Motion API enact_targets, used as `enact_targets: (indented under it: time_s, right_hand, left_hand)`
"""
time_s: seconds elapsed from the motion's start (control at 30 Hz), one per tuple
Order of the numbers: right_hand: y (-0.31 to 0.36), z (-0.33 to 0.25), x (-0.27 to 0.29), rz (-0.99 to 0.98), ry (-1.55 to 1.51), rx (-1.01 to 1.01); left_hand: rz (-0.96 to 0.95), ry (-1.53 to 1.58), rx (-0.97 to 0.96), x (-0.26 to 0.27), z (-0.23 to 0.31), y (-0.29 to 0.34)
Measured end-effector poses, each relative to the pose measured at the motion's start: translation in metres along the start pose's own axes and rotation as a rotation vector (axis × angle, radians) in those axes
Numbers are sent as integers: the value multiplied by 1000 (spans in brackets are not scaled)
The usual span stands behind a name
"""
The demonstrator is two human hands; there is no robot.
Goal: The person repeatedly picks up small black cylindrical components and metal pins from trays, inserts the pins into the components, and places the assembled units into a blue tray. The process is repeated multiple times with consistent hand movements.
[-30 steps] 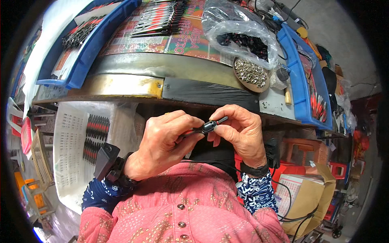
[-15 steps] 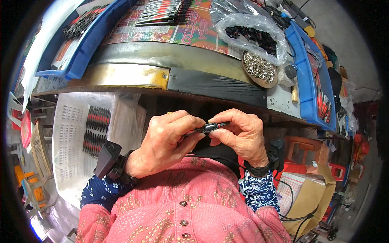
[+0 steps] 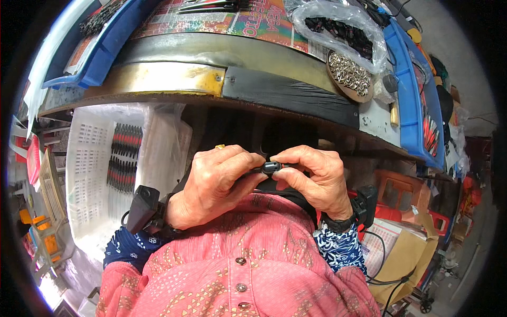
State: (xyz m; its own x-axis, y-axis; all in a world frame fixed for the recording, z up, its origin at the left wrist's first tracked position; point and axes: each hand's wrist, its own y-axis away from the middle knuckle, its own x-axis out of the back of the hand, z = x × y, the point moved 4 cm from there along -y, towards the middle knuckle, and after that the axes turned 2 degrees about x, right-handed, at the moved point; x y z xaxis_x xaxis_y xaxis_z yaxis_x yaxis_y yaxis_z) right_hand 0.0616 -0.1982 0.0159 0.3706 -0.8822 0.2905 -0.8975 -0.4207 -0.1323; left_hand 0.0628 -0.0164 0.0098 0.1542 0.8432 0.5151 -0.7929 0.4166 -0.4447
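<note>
Over my lap, both hands pinch one small black piece with an oval opening (image 3: 271,167); I cannot tell its exact kind. My left hand (image 3: 219,174) grips its left end between thumb and forefinger, hiding that end. From the right, my right hand (image 3: 311,171) closes thumb and forefinger on it, and a bit of red shows between those fingertips. To the left of my left hand, a white perforated basket (image 3: 87,179) holds two rows of slim black-and-red pieces (image 3: 122,174).
Ahead runs the worktable edge (image 3: 285,90). On it are a round dish of small metal parts (image 3: 348,76), a clear plastic bag of dark pieces (image 3: 343,34), a left blue tray (image 3: 103,58) and a right blue tray (image 3: 409,116). A brown paper bag (image 3: 406,259) stands at right.
The view has shifted, so the table sits higher in it. The held piece seems turned slightly, with red now showing at its right end. Both hands keep their pinch.
</note>
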Motion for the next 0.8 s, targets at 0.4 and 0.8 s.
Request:
enact_targets:
  time_s: [0.4, 0.8]
  right_hand:
    - [5, 6, -4, 13, -43, -8]
    - [1, 1, -3, 67, -13, 75]
  left_hand:
    - [-22, 7, -28, -5, 0, 3]
    - [-28, -14, -63, -1, -2, -8]
